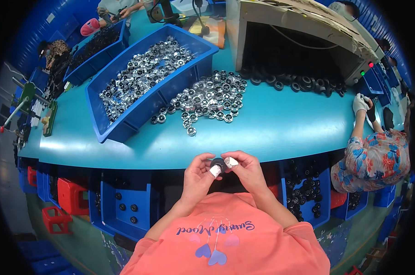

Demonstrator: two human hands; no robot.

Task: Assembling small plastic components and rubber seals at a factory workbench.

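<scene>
Close to my body, at the table's near edge, both hands hold a small round black wheel (219, 163). My left hand (199, 178) pinches its left side, with a white wrapping on the thumb. My right hand (249, 172) grips it from the right, and white wrapping shows on a digit there too. Fingers partly cover the wheel, so I cannot tell whether a hub sits inside. Beyond my hands lies a loose pile of shiny chrome wheel hubs (212, 97). Black rubber tyres (303, 84) are heaped at the back right.
A large blue bin (159, 98) full of chrome hubs stands left of the pile. Behind the tyres is a box-shaped housing (299, 23). Below the table edge, blue bins (125, 189) hold black wheels. A gloved co-worker (372, 156) sits at right; red stools (72, 197) stand left.
</scene>
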